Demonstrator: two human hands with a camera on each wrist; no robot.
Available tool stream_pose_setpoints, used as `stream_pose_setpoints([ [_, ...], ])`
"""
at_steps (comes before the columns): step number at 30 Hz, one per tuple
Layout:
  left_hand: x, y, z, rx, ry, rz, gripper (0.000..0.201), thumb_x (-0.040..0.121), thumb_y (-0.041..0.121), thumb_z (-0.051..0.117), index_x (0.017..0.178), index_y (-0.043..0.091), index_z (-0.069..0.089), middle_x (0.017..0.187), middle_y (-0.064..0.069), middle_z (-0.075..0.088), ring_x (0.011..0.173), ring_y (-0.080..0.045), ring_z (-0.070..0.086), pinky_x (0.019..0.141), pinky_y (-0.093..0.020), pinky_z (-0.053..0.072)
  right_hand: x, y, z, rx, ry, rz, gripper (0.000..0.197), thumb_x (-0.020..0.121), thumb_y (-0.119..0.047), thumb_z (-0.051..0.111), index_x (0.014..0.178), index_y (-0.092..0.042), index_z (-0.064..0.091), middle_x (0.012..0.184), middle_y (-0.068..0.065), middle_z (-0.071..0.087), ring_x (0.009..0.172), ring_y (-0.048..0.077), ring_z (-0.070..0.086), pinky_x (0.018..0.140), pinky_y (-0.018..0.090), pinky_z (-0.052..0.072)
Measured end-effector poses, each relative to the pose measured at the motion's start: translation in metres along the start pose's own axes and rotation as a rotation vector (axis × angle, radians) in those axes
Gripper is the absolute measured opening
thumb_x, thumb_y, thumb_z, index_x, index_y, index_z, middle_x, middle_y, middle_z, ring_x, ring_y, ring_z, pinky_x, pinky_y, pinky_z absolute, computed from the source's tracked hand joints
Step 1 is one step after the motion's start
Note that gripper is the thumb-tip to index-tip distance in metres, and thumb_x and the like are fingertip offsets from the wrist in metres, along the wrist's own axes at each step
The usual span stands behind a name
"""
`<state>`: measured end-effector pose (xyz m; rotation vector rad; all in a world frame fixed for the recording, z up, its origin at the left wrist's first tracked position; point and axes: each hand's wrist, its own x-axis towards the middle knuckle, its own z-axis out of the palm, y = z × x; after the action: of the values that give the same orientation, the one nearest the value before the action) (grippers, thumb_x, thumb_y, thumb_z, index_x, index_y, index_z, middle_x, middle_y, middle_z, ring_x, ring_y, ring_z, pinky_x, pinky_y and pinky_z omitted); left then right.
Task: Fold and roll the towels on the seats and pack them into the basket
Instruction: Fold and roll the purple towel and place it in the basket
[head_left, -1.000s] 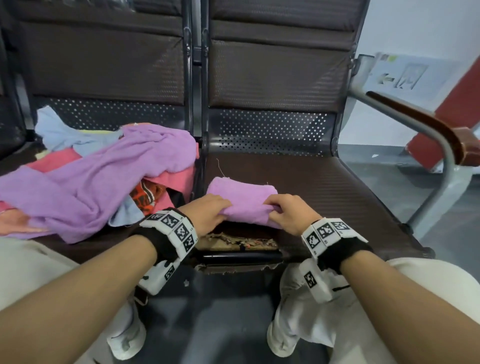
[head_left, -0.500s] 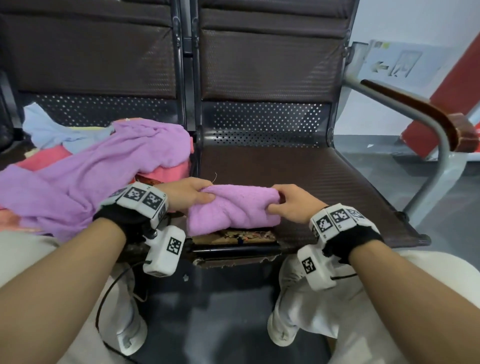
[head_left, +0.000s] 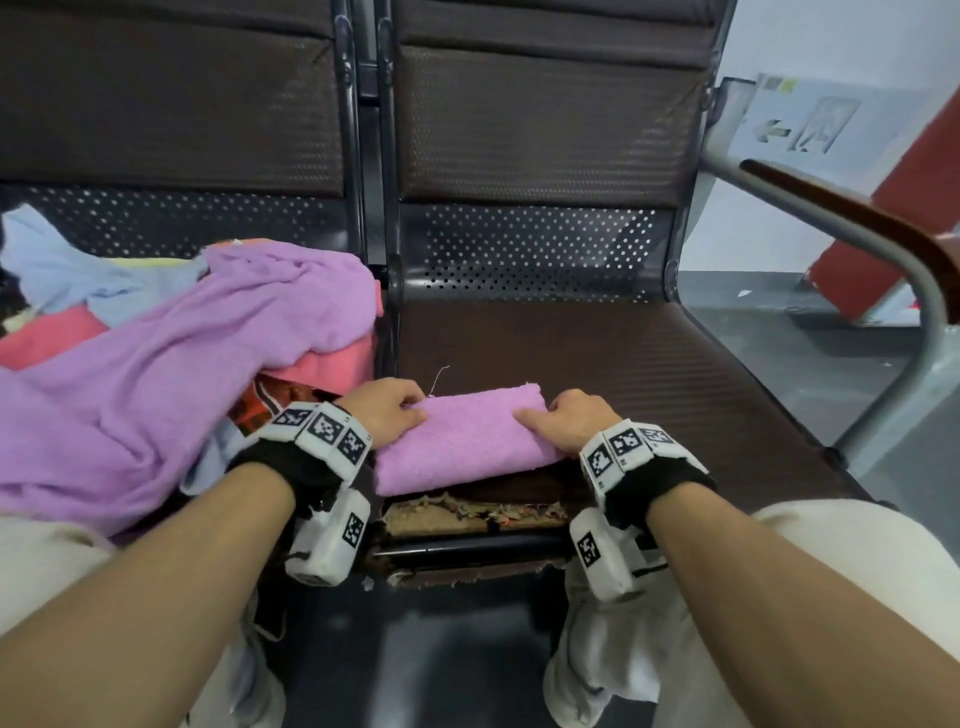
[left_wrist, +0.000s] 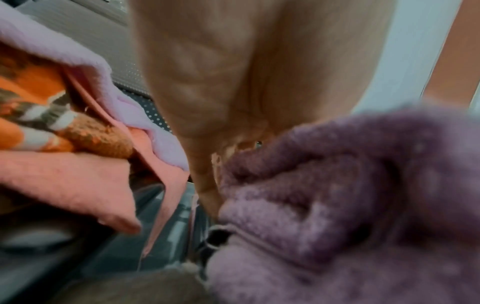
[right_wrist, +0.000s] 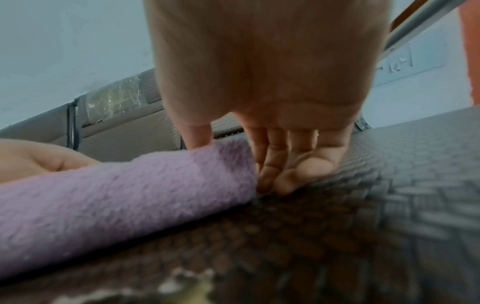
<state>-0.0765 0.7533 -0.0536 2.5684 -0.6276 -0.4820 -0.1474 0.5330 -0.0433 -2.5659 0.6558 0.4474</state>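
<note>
A small purple towel (head_left: 462, 441) lies as a short thick roll across the front of the right seat (head_left: 649, 374). My left hand (head_left: 389, 413) grips its left end with curled fingers. In the left wrist view the towel's folds (left_wrist: 337, 205) bunch against my left hand (left_wrist: 207, 195). My right hand (head_left: 566, 421) pinches the right end, with the thumb on top. The right wrist view shows its fingertips (right_wrist: 270, 181) tucked at the towel's (right_wrist: 116, 205) end against the seat. No basket is in view.
The left seat holds a heap: a large purple towel (head_left: 182, 374), a blue one (head_left: 62, 260), a pink one (head_left: 332, 364) and an orange patterned one (head_left: 260, 400). The right seat's front edge (head_left: 467, 514) is torn. A metal and wood armrest (head_left: 857, 213) stands at the right.
Half a second ago the purple towel was twisted and held up between my hands. Now it lies straight on the seat as a roll, a hand at each end.
</note>
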Motion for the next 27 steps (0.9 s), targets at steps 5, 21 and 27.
stream_pose_setpoints([
  [5, -0.007, 0.003, 0.005, -0.054, 0.062, -0.024, 0.016, 0.092, 0.020, 0.053, 0.104, 0.016, 0.062, 0.100, -0.005, 0.066, 0.073, -0.013, 0.053, 0.072, -0.024, 0.040, -0.003, -0.011, 0.004, 0.174, -0.134, -0.013, 0.060, 0.090, -0.048, 0.053, 0.132, -0.006, 0.050, 0.131, 0.011, 0.056, 0.117, 0.026, 0.055, 0.096, 0.031, 0.042],
  [21, -0.088, 0.121, -0.069, -0.376, 0.115, 0.334, 0.048, 0.060, 0.039, 0.086, 0.102, 0.027, 0.066, 0.097, 0.010, 0.071, 0.091, -0.008, 0.067, 0.083, -0.030, 0.054, -0.150, -0.015, -0.135, 0.508, 0.306, -0.866, 0.037, 0.076, 0.007, 0.070, 0.098, -0.011, 0.046, 0.078, 0.009, 0.053, 0.070, 0.010, 0.049, 0.065, 0.022, 0.043],
  [27, -0.090, 0.182, -0.074, -0.047, 0.286, 0.386, 0.027, 0.076, 0.032, 0.070, 0.096, 0.016, 0.060, 0.088, 0.001, 0.064, 0.078, -0.018, 0.058, 0.061, -0.026, 0.040, -0.163, 0.034, -0.179, 0.506, 0.560, -0.738, 0.038, 0.073, -0.003, 0.077, 0.098, -0.023, 0.057, 0.083, -0.014, 0.061, 0.076, 0.000, 0.058, 0.067, 0.009, 0.047],
])
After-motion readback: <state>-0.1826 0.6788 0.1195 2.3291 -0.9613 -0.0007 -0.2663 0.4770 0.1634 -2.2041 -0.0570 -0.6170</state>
